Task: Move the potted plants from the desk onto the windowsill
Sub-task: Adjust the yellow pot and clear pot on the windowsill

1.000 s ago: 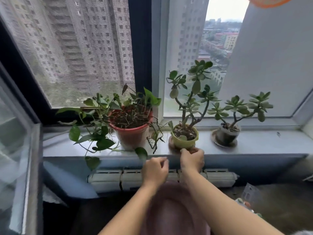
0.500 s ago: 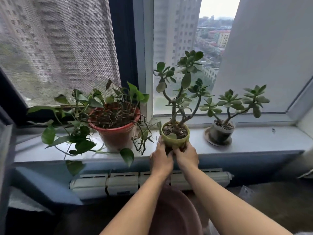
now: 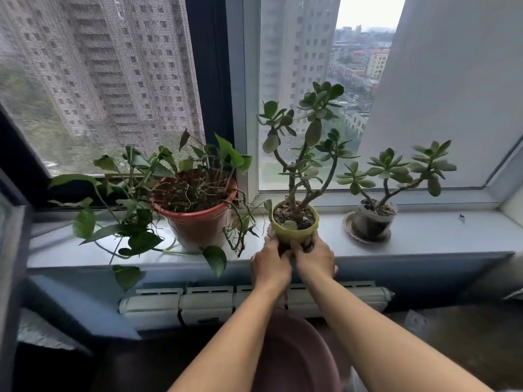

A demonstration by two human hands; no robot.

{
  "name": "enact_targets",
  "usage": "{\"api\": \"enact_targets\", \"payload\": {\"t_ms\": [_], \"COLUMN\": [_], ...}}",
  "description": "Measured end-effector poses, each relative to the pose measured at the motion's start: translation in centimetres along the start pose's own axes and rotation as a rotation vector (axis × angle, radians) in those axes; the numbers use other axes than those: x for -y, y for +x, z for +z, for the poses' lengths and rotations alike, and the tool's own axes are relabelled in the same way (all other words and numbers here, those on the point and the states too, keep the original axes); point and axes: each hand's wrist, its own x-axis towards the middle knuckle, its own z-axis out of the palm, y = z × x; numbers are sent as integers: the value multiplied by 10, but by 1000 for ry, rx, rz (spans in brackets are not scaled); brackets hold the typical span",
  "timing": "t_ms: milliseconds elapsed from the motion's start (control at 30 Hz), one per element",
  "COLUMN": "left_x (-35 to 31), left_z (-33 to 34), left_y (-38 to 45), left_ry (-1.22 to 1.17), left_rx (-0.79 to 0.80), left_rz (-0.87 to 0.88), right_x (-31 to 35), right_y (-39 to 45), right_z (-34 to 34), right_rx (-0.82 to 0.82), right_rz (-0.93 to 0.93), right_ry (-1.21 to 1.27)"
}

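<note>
Yellow-green pot (image 3: 294, 232); both hands (image 3: 293, 260) clasping

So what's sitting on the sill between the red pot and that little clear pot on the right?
The yellow-green pot with the jade plant, both hands wrapped round its base. The head view shows it between the red pot and clear pot.

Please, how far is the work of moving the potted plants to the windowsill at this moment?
Done: the red plastic pot with trailing vine and the small clear pot on a saucer stand on the grey windowsill. In hand: the left hand and right hand grip the yellow-green pot with the jade plant at the sill's front. Left: release it; the desk is out of view.
</note>
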Motion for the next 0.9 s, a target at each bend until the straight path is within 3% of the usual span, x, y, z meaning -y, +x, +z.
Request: {"api": "enact_targets", "payload": {"t_ms": [233,300,400,467,667,900], "left_x": [-2,-1,-4,-13,-54,-90], "left_z": [2,5,4,4,19,69], "left_y": [-3,-9,-23,-32,-30,-10], "left_ry": [-72,-144,-135,-152,-250,-142], "left_rx": [34,-23,-197,-213,154,447], "left_rz": [-22,-47,-33,63,194,179], "right_x": [3,5,11,13,-2,-30], "right_y": [0,1,3,5,31,87], "right_z": [-6,-14,-37,-57,-113,-145], "right_rx": [67,81,-33,-142,-311,-79], "right_rz": [-18,-24,57,134,257,305], "right_ry": [-53,-44,77,144,192,63]}}
